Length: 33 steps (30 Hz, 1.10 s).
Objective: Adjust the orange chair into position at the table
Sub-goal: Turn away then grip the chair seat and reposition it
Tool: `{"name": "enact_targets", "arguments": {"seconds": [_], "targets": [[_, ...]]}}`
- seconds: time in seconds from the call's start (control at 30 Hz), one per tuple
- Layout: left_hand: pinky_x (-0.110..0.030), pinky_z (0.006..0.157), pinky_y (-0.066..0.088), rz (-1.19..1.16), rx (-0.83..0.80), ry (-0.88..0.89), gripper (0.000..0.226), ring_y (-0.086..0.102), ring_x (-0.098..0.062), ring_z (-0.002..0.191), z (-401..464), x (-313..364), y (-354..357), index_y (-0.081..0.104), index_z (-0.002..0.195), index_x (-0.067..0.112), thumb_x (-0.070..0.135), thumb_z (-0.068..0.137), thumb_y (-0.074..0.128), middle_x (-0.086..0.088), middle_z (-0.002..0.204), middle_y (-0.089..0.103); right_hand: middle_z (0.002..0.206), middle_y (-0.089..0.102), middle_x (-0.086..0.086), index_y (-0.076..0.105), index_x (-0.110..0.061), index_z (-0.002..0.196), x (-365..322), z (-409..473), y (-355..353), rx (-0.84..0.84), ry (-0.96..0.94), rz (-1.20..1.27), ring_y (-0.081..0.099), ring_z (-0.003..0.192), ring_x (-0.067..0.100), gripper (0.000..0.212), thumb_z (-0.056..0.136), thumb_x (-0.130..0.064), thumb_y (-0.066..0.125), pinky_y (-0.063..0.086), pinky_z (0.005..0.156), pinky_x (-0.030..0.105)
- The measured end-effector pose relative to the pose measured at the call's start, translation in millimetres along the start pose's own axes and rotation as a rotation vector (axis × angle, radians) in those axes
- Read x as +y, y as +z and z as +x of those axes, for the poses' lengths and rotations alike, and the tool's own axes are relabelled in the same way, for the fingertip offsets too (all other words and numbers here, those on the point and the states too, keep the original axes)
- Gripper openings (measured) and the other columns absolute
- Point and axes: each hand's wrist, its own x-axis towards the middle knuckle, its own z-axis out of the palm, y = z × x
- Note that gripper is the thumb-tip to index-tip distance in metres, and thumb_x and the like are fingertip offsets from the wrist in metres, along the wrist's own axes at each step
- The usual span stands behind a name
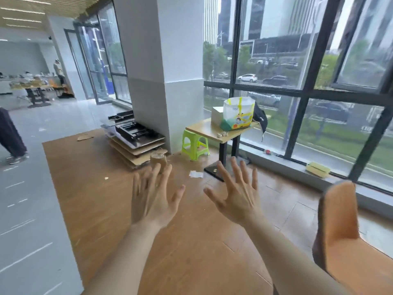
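Note:
The orange chair fills the lower right corner, its curved backrest rising toward the window; only part of it shows. The small wooden table on a black pedestal stands further ahead by the window, well apart from the chair. My left hand and my right hand are raised in front of me over the wooden floor, palms away, fingers spread, holding nothing. Neither hand touches the chair, which sits to the right of my right forearm.
A plastic bag, a white box and a dark cloth lie on the table. A green stool stands beside it. Stacked boards and trays lean by the white pillar. A person's legs show at far left.

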Motion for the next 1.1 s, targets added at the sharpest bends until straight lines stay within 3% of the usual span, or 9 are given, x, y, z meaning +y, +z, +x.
{"name": "enact_targets", "arguments": {"seconds": [0.17, 0.3, 0.43, 0.53, 0.63, 0.87, 1.1], "targets": [[-0.055, 0.124, 0.009, -0.068, -0.01, 0.145, 0.075, 0.026, -0.027, 0.149, 139, 47, 59, 0.032, 0.155, 0.03, 0.072, 0.094, 0.021, -0.006, 0.162, 0.033, 0.171, -0.001, 0.001, 0.014, -0.043, 0.158, 77, 91, 10, 0.038, 0.179, -0.062, -0.01, 0.156, 0.024, 0.091, 0.081, -0.091, 0.017, -0.009, 0.124, 0.055], [-0.052, 0.125, 0.005, -0.203, -0.024, 0.303, 0.075, 0.023, -0.026, 0.15, 212, 105, 112, 0.033, 0.155, 0.032, 0.072, 0.092, 0.024, -0.004, 0.163, 0.032, 0.171, -0.004, 0.001, 0.004, -0.044, 0.159, 145, 119, 4, 0.047, 0.342, -0.152, -0.01, 0.156, 0.025, 0.09, 0.082, -0.091, 0.017, -0.006, 0.124, 0.056], [-0.046, 0.124, -0.006, -0.321, -0.094, 0.508, 0.08, 0.021, -0.027, 0.151, 268, 190, 177, 0.034, 0.155, 0.031, 0.075, 0.091, 0.018, -0.007, 0.162, 0.032, 0.171, -0.001, 0.003, 0.002, -0.042, 0.159, 220, 116, -6, 0.057, 0.568, -0.238, -0.007, 0.156, 0.025, 0.092, 0.082, -0.091, 0.015, -0.005, 0.125, 0.054], [-0.048, 0.125, -0.005, -0.414, -0.165, 0.673, 0.083, 0.013, -0.023, 0.154, 290, 255, 218, 0.022, 0.158, 0.034, 0.079, 0.09, 0.009, -0.004, 0.166, 0.025, 0.171, -0.003, 0.002, 0.002, -0.043, 0.159, 265, 100, -10, 0.087, 0.776, -0.288, -0.007, 0.156, 0.025, 0.092, 0.082, -0.091, 0.017, -0.001, 0.126, 0.055], [-0.048, 0.126, -0.007, -0.505, -0.246, 0.841, 0.08, 0.011, -0.023, 0.155, 297, 314, 257, 0.02, 0.159, 0.034, 0.078, 0.091, 0.012, -0.002, 0.166, 0.023, 0.171, -0.002, 0.002, -0.002, -0.041, 0.159, 295, 76, -13, 0.066, 0.992, -0.358, -0.005, 0.157, 0.027, 0.093, 0.081, -0.089, 0.014, 0.0, 0.126, 0.055], [-0.051, 0.126, 0.0, -0.652, -0.497, 1.24, 0.074, 0.016, -0.025, 0.153, 262, 402, 331, 0.028, 0.153, 0.034, 0.076, 0.093, 0.019, -0.002, 0.164, 0.029, 0.171, 0.001, 0.002, 0.0, -0.043, 0.159, 279, -9, 19, 0.086, 1.568, -0.383, -0.001, 0.157, 0.024, 0.089, 0.084, -0.088, 0.019, 0.001, 0.126, 0.052], [-0.047, 0.126, 0.004, -0.621, -0.776, 1.617, 0.074, 0.018, -0.021, 0.153, 134, 397, 375, 0.024, 0.156, 0.038, 0.077, 0.093, 0.018, 0.001, 0.164, 0.028, 0.171, 0.009, 0.0, 0.018, -0.036, 0.16, 190, -105, 108, 0.075, 2.047, -0.271, 0.005, 0.156, 0.021, 0.094, 0.082, -0.09, 0.014, 0.008, 0.127, 0.049]]}}
